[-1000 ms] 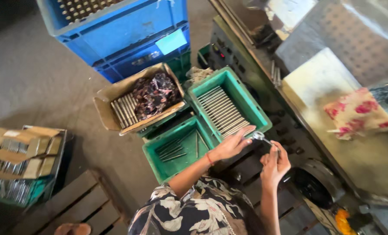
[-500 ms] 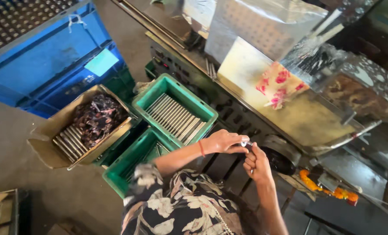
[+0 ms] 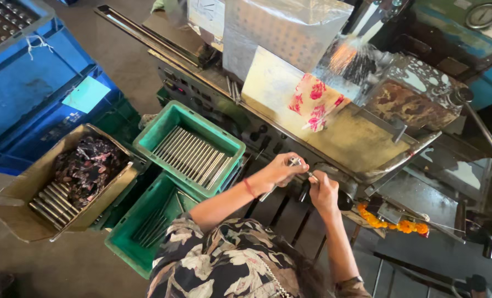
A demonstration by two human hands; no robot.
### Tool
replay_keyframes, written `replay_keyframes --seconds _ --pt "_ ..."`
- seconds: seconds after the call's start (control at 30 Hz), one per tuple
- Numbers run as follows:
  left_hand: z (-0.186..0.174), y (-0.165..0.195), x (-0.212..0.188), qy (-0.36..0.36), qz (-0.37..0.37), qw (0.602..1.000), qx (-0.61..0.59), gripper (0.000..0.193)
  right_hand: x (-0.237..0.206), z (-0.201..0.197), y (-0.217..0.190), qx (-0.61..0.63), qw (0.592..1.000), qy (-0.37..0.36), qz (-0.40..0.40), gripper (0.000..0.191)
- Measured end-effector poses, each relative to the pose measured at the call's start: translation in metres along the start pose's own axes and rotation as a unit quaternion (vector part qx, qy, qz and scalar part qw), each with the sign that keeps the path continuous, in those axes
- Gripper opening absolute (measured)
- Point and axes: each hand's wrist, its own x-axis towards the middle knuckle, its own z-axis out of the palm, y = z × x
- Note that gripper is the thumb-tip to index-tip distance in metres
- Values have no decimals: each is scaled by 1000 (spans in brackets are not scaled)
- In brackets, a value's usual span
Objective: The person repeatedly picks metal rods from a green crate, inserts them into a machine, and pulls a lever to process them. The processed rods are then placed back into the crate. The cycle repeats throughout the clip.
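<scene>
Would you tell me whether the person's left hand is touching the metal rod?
Touching: the head view shows the left hand closed around the metal rod, which sticks out below the fist.

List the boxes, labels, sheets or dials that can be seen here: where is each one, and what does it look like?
Cardboard box: bottom left, brown, open, holding metal rods and dark scraps.
Paper label: on the blue crate at left, pale turquoise, four-sided.
White sheet: top centre above the machine, printing too small to tell.
Round gauge: top right on the teal machine, pale dial.
Floral cloth: on the machine, white with red flowers.
</scene>
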Motion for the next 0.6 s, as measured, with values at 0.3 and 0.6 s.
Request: replay_keyframes --seconds 0.3,0.6 --pt "48 -7 -11 73 216 960 163 25 -10 -40 14 -9 997 -28 -67 22" --pt "58 8 -16 -23 200 973 112 21 5 -82 -42 115 984 -106 79 39"
